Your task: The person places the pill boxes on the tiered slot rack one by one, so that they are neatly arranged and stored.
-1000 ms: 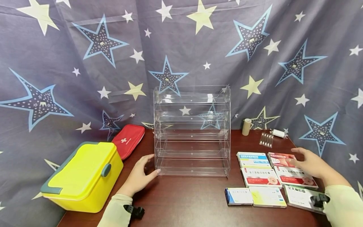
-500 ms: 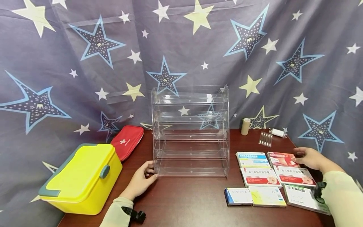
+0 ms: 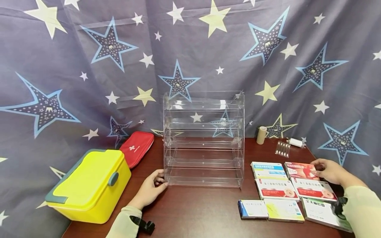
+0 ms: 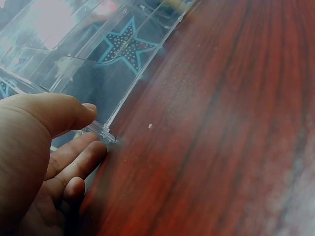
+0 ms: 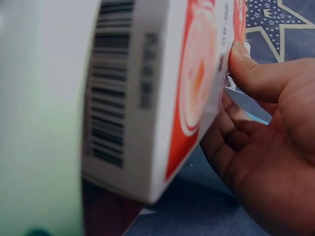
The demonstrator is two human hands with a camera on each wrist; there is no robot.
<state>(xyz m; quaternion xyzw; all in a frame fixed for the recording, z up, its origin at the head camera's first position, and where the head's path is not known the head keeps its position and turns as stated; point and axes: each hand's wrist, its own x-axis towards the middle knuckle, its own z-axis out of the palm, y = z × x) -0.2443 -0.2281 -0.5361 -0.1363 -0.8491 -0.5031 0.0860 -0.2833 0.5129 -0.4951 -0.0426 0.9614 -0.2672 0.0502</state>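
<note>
A clear acrylic tiered rack [image 3: 203,181] stands upright in the middle of the table. My left hand [image 3: 146,191] holds its lower left corner; in the left wrist view the thumb [image 4: 74,114] lies over the side edge, with curled fingers on the other side. At the right, my right hand [image 3: 334,172] grips the right end of a red medicine box [image 3: 299,170], thumb on its printed face. Its other fingers are partly hidden in the head view. Just below lies a white-and-red medicine box [image 3: 314,189], whose barcode end [image 5: 110,83] looms large in the right wrist view.
More medicine boxes lie flat in rows, among them a blue-and-white box [image 3: 269,171] and a yellow-and-white one [image 3: 285,210]. Behind them are a tan roll [image 3: 261,135], a blister pack [image 3: 282,149] and a white roll [image 3: 295,142]. A yellow case [image 3: 89,185] and red pouch [image 3: 137,148] stand left.
My right hand has come down onto the red box and its thumb now presses the box's face. My left fingers have curled in at the rack's corner. The head view has shifted slightly.
</note>
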